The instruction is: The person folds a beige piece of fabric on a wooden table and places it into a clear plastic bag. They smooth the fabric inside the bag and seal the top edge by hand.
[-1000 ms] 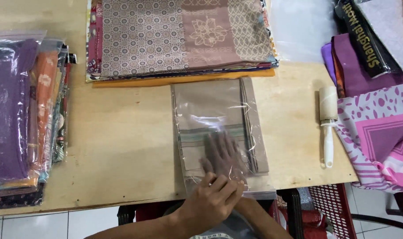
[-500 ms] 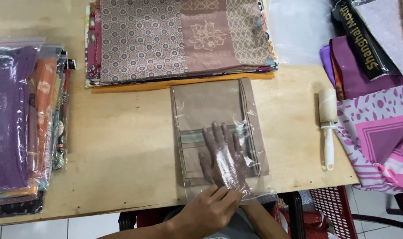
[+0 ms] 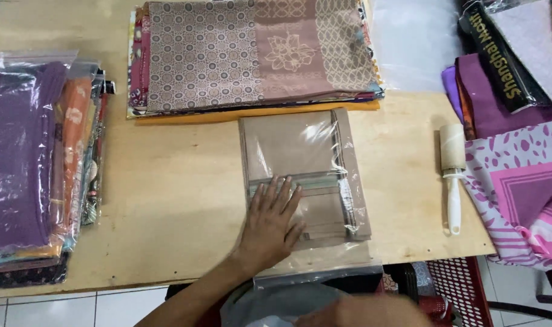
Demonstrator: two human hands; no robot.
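A folded brown cloth with a pale green stripe lies in a clear plastic bag (image 3: 300,151) at the middle of the wooden table (image 3: 179,181), the bag's open mouth hanging over the near edge. My left hand (image 3: 271,221) lies flat on the bag's near left part, fingers spread and pressing the plastic down. My right hand (image 3: 373,310) is a blur at the bottom edge, just below the bag's mouth; I cannot tell whether it holds anything.
A stack of patterned brown cloths (image 3: 246,54) lies behind the bag. Bagged cloths are piled at the left (image 3: 27,163). A lint roller (image 3: 453,175) lies to the right, beside pink and purple cloths (image 3: 524,188). A red basket (image 3: 458,290) sits below the table edge.
The hand that was inside the bag has come out and dropped below the table edge. My left hand has moved from the bag's mouth onto the top of the bag.
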